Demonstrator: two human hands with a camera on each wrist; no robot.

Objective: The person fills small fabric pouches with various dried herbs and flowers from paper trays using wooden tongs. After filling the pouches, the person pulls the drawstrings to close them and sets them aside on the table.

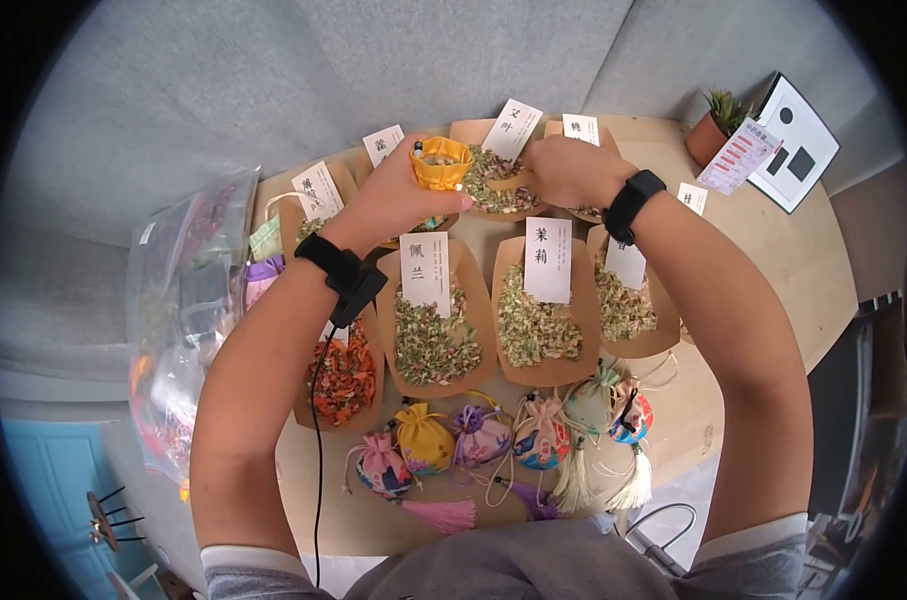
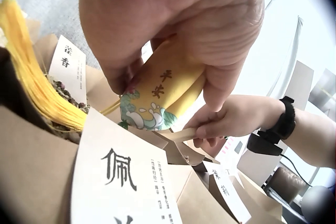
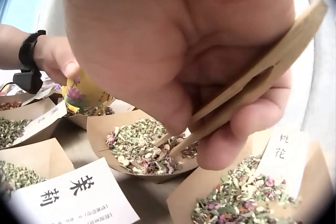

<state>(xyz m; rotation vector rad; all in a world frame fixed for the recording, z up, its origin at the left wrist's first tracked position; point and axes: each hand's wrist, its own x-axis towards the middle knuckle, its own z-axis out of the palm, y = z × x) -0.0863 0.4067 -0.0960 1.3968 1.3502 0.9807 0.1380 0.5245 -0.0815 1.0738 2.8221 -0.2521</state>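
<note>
My left hand [image 1: 413, 178] grips a small yellow drawstring pouch [image 1: 441, 163] with its mouth open, held above the far trays. In the left wrist view the fingers [image 2: 220, 85] curl round the pouch [image 2: 160, 90], and its yellow tassel [image 2: 31, 74] hangs at the left. My right hand [image 1: 553, 168] pinches wooden tongs [image 3: 252, 85], whose tips rest in the dried herbs of a brown paper tray [image 3: 139, 145]. That tray [image 1: 498, 185] sits just right of the pouch. The two hands are close together.
Several brown paper trays of dried herbs with white label cards [image 1: 547, 260] cover the round wooden table [image 1: 793, 260]. A row of finished sachets [image 1: 481, 435] lies near the front edge. A plastic bag [image 1: 188, 300] sits left, and a potted plant [image 1: 713, 125] sits back right.
</note>
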